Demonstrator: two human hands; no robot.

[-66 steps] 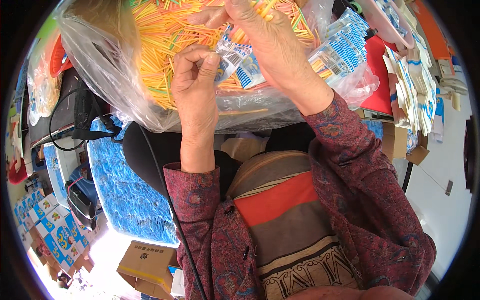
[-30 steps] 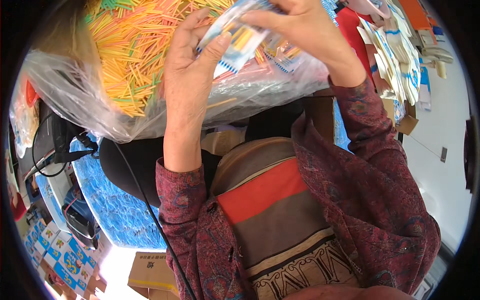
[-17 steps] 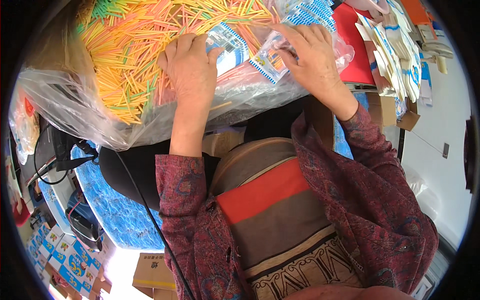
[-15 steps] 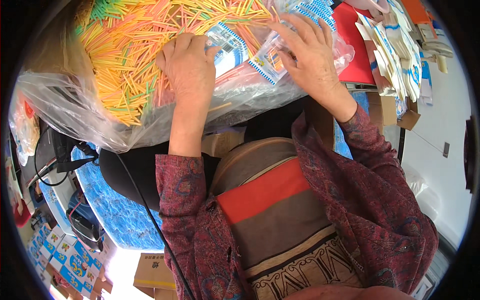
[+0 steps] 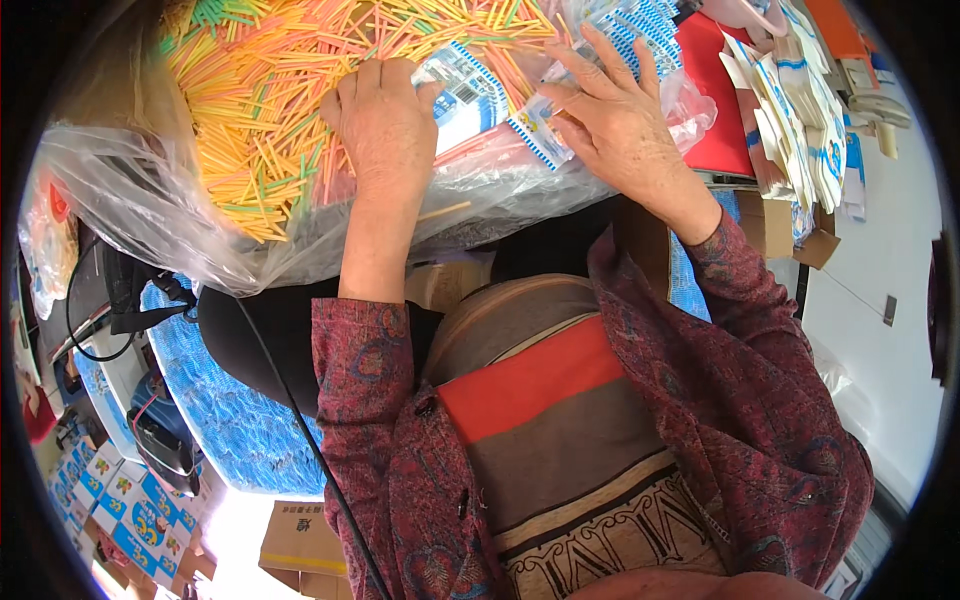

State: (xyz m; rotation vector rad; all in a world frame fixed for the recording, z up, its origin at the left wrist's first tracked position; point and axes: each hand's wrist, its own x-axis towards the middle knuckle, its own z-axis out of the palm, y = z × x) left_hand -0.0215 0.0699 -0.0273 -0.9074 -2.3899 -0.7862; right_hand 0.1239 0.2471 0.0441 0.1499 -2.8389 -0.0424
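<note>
A heap of thin yellow, orange, pink and green sticks (image 5: 260,110) lies on clear plastic sheeting (image 5: 300,240). My left hand (image 5: 385,130) rests palm down on the heap's near side, fingers curled downward with their tips hidden. Its thumb is against the edge of a blue-and-white packet (image 5: 468,100). To the right, my right hand (image 5: 625,125) is spread, its fingers apart over the plastic. Beneath its thumb lies a clear packet with blue striped edging (image 5: 540,135). More blue-edged packets (image 5: 640,30) lie just beyond its fingertips.
Stacked white-and-blue flattened packages (image 5: 800,110) stand at the right, beside a red surface (image 5: 712,95). A cardboard box (image 5: 765,225) sits below them. A black cable (image 5: 290,400) runs past my left sleeve. Blue-and-white printed cartons (image 5: 145,520) are at the lower left.
The view has shifted slightly. My right hand's fingers are spread a little wider. My left hand stays on the heap beside the packet.
</note>
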